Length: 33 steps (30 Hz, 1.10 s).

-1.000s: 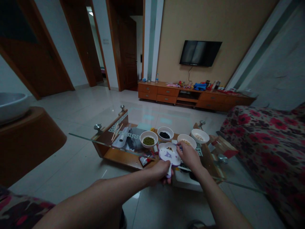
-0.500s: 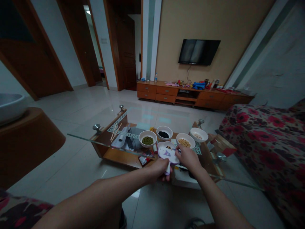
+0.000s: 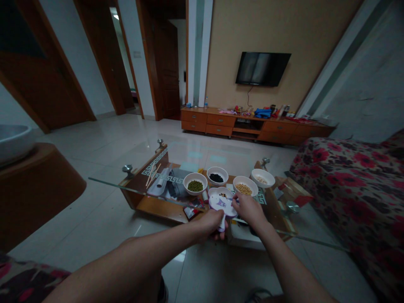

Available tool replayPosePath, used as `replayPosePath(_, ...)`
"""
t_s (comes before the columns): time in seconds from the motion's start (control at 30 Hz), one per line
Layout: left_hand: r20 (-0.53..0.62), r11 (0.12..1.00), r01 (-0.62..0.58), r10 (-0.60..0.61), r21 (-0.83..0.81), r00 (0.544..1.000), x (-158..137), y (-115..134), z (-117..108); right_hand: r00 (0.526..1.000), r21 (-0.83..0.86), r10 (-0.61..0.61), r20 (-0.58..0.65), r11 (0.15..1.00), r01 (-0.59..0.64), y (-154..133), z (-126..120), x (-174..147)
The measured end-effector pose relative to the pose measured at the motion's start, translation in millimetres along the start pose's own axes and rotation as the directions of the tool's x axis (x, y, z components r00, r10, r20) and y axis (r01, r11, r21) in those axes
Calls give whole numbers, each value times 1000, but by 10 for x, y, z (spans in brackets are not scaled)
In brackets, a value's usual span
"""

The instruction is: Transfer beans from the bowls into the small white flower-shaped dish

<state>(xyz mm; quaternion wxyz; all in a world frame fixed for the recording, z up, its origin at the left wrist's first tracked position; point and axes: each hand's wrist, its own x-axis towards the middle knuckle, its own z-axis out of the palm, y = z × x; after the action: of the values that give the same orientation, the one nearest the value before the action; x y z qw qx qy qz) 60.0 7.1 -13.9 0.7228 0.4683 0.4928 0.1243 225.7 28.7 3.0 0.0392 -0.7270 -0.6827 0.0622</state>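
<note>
My left hand (image 3: 213,224) is closed on the handle of a white, purple-edged dish (image 3: 222,206) with a purple figure printed on it. A few dark and yellowish beans lie in the dish's far part. My right hand (image 3: 248,208) pinches a thin utensil (image 3: 231,198), its tip over the dish near those beans; its exact kind is too small to make out. Beyond the dish stand a bowl of green beans (image 3: 195,184), a bowl of black beans (image 3: 217,176), a bowl of yellow beans (image 3: 245,186) and a bowl with pale pieces (image 3: 262,179).
The bowls stand on a glass-topped table (image 3: 126,185) with clutter on its lower shelf. Chopsticks (image 3: 150,174) lie at its left. A flowered sofa (image 3: 334,168) is on the right. A low wooden cabinet (image 3: 221,120) runs along the far wall under a television (image 3: 263,68).
The utensil's tip and my right hand have shifted only slightly over the dish. The few beans look closer together. My left hand keeps its hold on the handle.
</note>
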Motion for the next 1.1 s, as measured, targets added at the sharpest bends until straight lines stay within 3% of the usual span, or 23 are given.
replayPosePath(0.2,2,1000,9,-9,1,1000,-10,17,2,1000,-6,6,29,1000,-6,-25,-31,-14)
replayPosePath(0.63,6,1000,7,-7,19,1000,-5,9,-6,999,2,-31,-31,1000,31,-27,-45,-17)
replayPosePath(0.87,20,1000,-3,3,-2,1000,33,-44,-27,981,-21,90,-170,995,-95,23,-194,-26)
replayPosePath(1.1,19,1000,-2,2,6,1000,-6,-13,-28,920,-46,258,-293,958,-283,156,-246,-34)
